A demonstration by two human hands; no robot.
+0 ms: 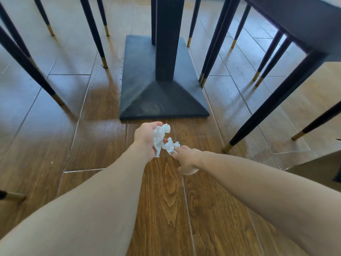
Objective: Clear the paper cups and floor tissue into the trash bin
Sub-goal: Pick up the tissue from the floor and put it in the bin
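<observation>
Tissue, crumpled white (159, 138), bunched in curled left hand (145, 139); smaller tissue scrap (170, 145) pinched at right hand (188, 159) fingertips (178, 149), touching the first wad. Both above wood-plank floor (160, 200) (contact unclear), just before black table base (162, 97). Chair legs (96, 32) either side.

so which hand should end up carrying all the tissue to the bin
Left, probably. The left hand already cups the bigger tissue wad, while the right hand only pinches a small tissue piece beside it, ready to pass over.
</observation>
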